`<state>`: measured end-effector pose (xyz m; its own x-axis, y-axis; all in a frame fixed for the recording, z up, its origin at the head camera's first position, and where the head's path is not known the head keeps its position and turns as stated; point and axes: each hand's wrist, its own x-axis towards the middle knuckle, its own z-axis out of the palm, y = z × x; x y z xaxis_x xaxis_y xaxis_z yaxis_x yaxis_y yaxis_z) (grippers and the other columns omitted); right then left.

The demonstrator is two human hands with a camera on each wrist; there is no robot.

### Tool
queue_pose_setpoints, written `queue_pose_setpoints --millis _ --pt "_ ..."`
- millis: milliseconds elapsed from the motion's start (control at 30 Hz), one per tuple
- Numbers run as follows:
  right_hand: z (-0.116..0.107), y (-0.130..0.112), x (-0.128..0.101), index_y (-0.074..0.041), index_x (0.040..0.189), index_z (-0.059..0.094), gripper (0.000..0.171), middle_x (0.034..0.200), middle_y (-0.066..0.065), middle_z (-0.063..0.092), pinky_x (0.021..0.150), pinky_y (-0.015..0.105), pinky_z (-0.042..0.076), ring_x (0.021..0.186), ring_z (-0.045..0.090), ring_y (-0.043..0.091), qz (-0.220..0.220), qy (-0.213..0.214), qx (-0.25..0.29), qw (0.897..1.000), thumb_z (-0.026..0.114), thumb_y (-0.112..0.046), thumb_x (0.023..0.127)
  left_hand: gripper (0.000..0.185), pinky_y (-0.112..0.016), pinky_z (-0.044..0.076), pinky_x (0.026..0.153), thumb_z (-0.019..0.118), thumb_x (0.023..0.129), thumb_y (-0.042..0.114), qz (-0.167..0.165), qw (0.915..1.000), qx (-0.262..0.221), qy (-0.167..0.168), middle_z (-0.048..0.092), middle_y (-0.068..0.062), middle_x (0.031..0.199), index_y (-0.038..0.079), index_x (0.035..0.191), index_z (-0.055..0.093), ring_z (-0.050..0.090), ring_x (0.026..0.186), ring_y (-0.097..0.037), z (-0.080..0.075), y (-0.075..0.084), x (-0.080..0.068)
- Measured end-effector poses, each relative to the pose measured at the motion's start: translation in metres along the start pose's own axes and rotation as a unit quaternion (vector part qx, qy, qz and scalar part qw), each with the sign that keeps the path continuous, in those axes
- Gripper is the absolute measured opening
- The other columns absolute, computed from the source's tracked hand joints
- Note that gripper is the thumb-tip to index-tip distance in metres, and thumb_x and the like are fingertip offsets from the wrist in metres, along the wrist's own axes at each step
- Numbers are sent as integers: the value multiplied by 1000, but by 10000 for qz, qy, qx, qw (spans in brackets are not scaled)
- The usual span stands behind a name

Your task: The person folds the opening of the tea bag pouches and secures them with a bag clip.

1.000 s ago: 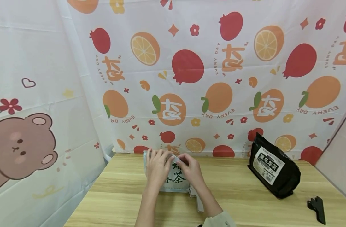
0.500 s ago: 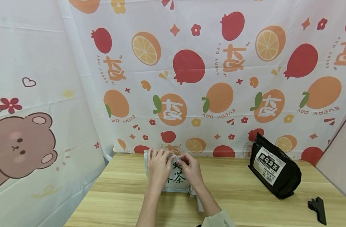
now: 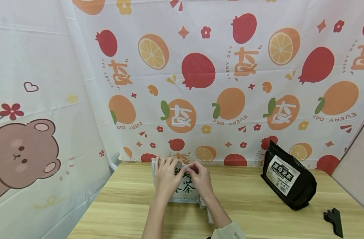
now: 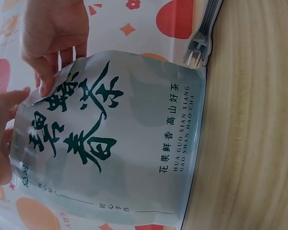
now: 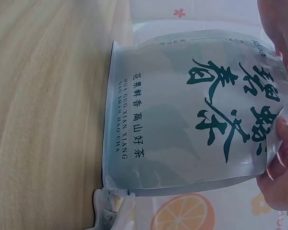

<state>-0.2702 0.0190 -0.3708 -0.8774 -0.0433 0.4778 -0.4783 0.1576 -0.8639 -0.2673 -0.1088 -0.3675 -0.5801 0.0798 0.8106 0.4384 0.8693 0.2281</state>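
Observation:
A pale green tea bag (image 3: 186, 196) with dark green characters stands upright on the wooden table, its top edge under both hands. My left hand (image 3: 167, 176) grips the upper left of that edge, thumb in front and fingers behind. At the upper right, my right hand (image 3: 202, 177) pinches the edge between thumb and fingers, and the corner there is folded over in the left wrist view. The two thumbs almost meet at the middle. By the bag's lower right corner lies a whitish clip (image 5: 108, 213), partly covered by the right forearm in the head view.
A black tea bag (image 3: 289, 177) with a white label leans at the right of the table (image 3: 125, 205). In front of it lies a black clip (image 3: 334, 220). A fruit-printed cloth (image 3: 199, 99) hangs behind the table, and a bear-printed one (image 3: 50, 99) at the left.
My left thumb has slid a little right along the bag's top, close to the right thumb, uncovering more of the printed characters. The right hand has hardly moved.

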Motion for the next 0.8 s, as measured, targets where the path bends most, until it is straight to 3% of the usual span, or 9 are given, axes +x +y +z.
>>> queue_pose_setpoints --millis 133,333,600,800 --pt "3 22 4 0 84 61 3 78 7 62 58 21 46 71 59 23 6 -6 -31 10000 64 0 84 17 -50 17 104 75 77 24 -23 10000 -2 19 61 -3 87 13 89 69 49 90 -26 -1 0 0" --pt "3 22 3 -3 84 62 3 76 4 61 57 23 46 68 56 16 -79 7 -105 9999 65 -1 84 13 -48 15 105 74 77 24 -115 9999 -75 37 61 -2 87 14 85 70 49 90 -25 -1 1 0" --pt "3 21 4 0 84 62 8 75 3 61 56 22 45 66 55 14 -30 -11 -159 9999 65 -7 85 13 -52 19 103 76 73 21 -69 9992 -197 348 60 -2 83 12 81 70 50 87 -26 3 0 1" --pt "2 19 3 0 86 63 6 78 5 62 58 21 44 68 55 17 53 -67 -125 9999 65 -6 85 14 -51 16 104 76 73 23 -134 9991 -273 289 60 -1 82 13 81 71 50 88 -25 1 1 2"
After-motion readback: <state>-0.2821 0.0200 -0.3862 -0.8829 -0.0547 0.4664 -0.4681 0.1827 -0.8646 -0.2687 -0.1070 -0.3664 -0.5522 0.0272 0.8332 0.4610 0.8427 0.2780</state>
